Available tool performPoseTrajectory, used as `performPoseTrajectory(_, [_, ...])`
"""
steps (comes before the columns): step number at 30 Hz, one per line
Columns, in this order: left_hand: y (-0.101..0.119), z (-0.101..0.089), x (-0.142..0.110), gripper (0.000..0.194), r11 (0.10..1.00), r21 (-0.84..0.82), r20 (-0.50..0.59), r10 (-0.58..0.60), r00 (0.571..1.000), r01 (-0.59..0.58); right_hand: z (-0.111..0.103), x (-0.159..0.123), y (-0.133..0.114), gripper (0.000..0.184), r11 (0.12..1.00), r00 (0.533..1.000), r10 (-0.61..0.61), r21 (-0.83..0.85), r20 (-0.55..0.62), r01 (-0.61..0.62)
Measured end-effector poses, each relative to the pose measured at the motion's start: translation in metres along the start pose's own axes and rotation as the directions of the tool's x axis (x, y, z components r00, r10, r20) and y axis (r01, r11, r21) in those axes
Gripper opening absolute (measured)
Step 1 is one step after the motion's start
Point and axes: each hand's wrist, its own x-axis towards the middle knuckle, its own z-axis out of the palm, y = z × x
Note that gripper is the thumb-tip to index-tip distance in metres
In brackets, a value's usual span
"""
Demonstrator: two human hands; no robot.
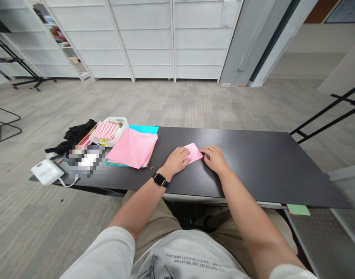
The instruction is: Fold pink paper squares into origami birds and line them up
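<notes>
– So, where is the pink paper (pixel 194 154) recorded?
– On the dark table (pixel 261 166), near the middle of its length, between the two hands. It is laid close to the surface, with one corner pointed towards the far edge.

– How is it touched by the left hand (pixel 176 159)?
– Bent fingers are laid over its left side, and the thumb is set lower, towards the near edge. Whether the paper is pinched or merely pressed cannot be told. A watch (pixel 160 179) is worn on that wrist.

– And by the right hand (pixel 215 158)?
– Fingertips are placed at the right corner. The fingers are curved, not clenched; whether the corner is gripped is hidden.

– What is noted to the left?
– A paper stack (pixel 133 149), topped with pink, with a blue sheet (pixel 145 129) exposed at its far side. Beside it, a white basket (pixel 125 127) is seen, in which a zigzag-patterned item (pixel 105 130) is held. Farther left, black cloth (pixel 79 131) is heaped. At the table's left end, a white device (pixel 46 171) is placed, with a cable (pixel 67 185) looped near it. One patch between is pixelated and cannot be read.

– To the right?
– A green sheet (pixel 298 209) is noted by the near edge.
</notes>
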Motion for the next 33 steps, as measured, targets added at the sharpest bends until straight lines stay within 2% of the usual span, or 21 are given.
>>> performPoseTrajectory(5, [0.006,-0.005,-0.001,0.044,0.999,-0.037,0.003,0.022,1.000,-0.022,0.002,0.000,0.005,0.035,1.000,1.000,0.014,0.017,0.014,-0.014])
performPoseTrajectory(11, [0.012,-0.007,0.000,0.025,1.000,-0.011,-0.024,0.001,1.000,-0.002,0.002,0.002,0.009,0.029,0.997,1.000,0.020,0.071,0.016,-0.022])
performPoseTrajectory(17, [0.016,-0.010,0.001,0.008,0.997,0.064,-0.011,0.032,0.999,-0.031,0.004,0.002,0.015,0.034,0.991,1.000,-0.007,0.134,0.022,0.004])
performPoseTrajectory(25, [0.016,-0.011,0.000,0.013,0.995,0.080,0.014,0.052,0.999,-0.053,0.004,0.003,0.015,0.029,0.982,1.000,-0.008,0.189,0.006,0.006])
performPoseTrajectory(33, [0.016,-0.011,0.001,0.002,0.995,0.083,0.016,0.056,0.998,-0.057,0.001,0.003,0.014,0.034,0.982,1.000,0.001,0.191,0.018,-0.004])
